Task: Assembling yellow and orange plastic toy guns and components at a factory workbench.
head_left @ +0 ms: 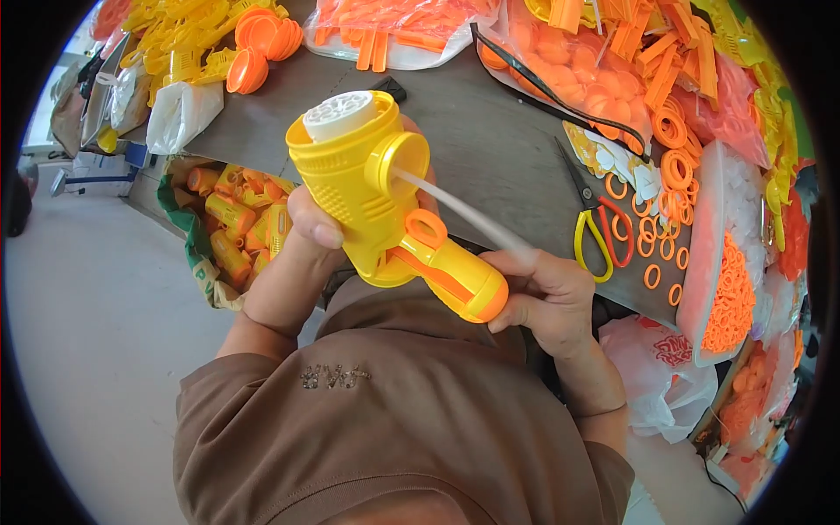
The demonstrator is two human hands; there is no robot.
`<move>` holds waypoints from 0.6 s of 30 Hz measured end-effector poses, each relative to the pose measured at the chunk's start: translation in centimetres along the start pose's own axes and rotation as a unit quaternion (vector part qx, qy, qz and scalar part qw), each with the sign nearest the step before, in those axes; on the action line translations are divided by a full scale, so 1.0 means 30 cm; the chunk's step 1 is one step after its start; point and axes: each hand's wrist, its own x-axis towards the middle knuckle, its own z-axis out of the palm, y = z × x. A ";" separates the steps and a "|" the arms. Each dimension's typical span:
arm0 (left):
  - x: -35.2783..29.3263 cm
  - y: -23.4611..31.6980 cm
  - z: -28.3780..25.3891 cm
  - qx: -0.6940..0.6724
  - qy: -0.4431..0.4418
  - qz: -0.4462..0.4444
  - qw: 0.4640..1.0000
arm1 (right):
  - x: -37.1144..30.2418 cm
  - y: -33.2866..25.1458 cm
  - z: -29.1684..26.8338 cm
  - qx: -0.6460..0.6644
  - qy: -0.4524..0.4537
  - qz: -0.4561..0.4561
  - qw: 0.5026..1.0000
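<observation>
My left hand [313, 220] is wrapped round a yellow plastic toy body [350, 188], held tilted above my lap. A white patterned round insert [341, 115] sits in its open top, and a round yellow collar sticks out of its side. Lower down, an arm with an orange ring [426, 227] and a yellow and orange rounded end [477, 293] reaches toward my right hand [556, 297]. From the collar a thin whitish strand [464, 212], blurred, runs to my right fingers, which are pinched on it beside the rounded end. Whether it is a cord or a tube I cannot tell.
On the grey table [490, 131] lie scissors [595, 214] with red and yellow handles and several loose orange rings [647, 232]. A clear bin [713, 271] of small orange parts stands at right. Bags of orange parts line the back. A sack [188, 223] of yellow-orange pieces stands left.
</observation>
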 end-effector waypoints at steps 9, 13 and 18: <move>0.074 -0.043 -0.054 -0.005 -0.150 0.156 0.976 | 0.018 -0.079 0.021 -0.230 0.026 -0.107 0.967; 0.062 -0.046 -0.047 -0.057 -0.084 0.083 0.991 | 0.048 -0.119 -0.012 -0.314 0.095 -0.157 0.932; 0.011 -0.051 -0.015 -0.059 -0.044 0.011 0.997 | 0.124 -0.194 -0.025 -0.428 0.133 -0.266 0.853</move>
